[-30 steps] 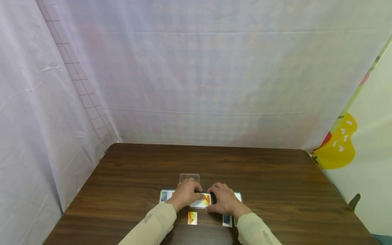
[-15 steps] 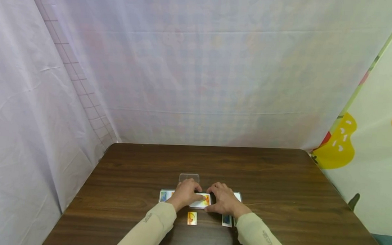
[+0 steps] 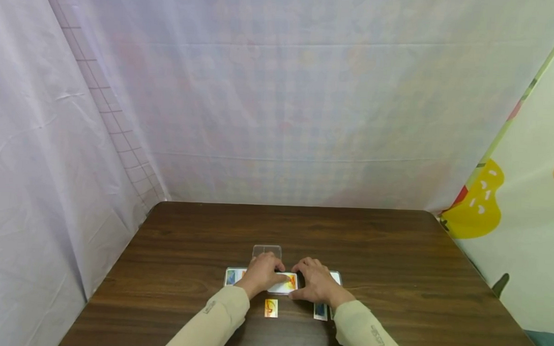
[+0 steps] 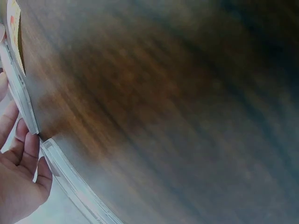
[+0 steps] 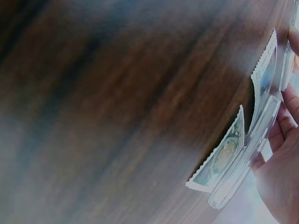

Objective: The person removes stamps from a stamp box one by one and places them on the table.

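We see both hands low on the dark wooden worktop (image 3: 370, 247), close together over a row of clear card holders. The left hand (image 3: 262, 274) lies with fingers bent over the middle holder (image 3: 286, 284), which shows an orange and yellow card; the right hand (image 3: 316, 284) sits just beside it, fingers curled onto the same holder's right end — a narrow grip on each side, pressing or pinching, though we cannot tell which from the head view. In the left wrist view the fingertips (image 4: 29, 144) touch the edge of a clear holder (image 4: 70, 182) where it meets another. In the right wrist view the fingers (image 5: 285, 135) rest against a clear holder (image 5: 243, 168), with two loose scallop-edged stamps (image 5: 224, 154) leaning just beside it. A holder with a blue and green card (image 3: 232, 276) pokes out left of the left hand; a further holder's corner (image 3: 336, 277) shows right of the right hand. Beyond the hands lies an empty clear holder (image 3: 267, 251), near but apart. Nearer the person — one small orange stamp (image 3: 270, 308) and a small blue one (image 3: 320, 311), flat, well apart from each other. Pale sleeves (image 3: 217, 318) cover both forearms; a white cloth (image 3: 280, 91) hangs behind.
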`<state>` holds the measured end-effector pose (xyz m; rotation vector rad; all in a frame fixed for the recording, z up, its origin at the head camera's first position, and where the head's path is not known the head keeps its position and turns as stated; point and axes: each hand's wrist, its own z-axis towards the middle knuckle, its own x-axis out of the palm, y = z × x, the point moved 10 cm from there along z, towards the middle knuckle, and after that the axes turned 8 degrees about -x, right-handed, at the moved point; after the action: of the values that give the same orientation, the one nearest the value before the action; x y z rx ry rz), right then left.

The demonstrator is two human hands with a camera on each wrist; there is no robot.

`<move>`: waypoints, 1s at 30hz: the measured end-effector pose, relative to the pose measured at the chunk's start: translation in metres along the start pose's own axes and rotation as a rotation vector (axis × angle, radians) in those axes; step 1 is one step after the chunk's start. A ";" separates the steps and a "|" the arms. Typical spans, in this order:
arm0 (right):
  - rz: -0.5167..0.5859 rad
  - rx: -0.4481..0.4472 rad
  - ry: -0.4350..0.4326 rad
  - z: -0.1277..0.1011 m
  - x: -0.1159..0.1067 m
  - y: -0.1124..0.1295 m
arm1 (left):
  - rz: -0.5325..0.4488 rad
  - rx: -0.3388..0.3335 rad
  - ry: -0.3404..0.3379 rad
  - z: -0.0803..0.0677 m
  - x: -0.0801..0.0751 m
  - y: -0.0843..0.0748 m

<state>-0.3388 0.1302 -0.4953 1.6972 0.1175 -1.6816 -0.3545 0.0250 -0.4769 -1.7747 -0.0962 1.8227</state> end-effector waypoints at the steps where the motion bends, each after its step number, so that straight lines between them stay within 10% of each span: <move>1: -0.001 -0.001 -0.001 0.000 0.000 0.000 | 0.001 -0.003 0.001 0.000 0.001 0.000; 30: -0.002 -0.014 -0.016 0.001 0.000 0.000 | 0.026 -0.010 -0.026 -0.001 0.000 0.001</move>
<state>-0.3398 0.1299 -0.4952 1.6736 0.1237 -1.6913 -0.3540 0.0241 -0.4768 -1.7673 -0.0937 1.8670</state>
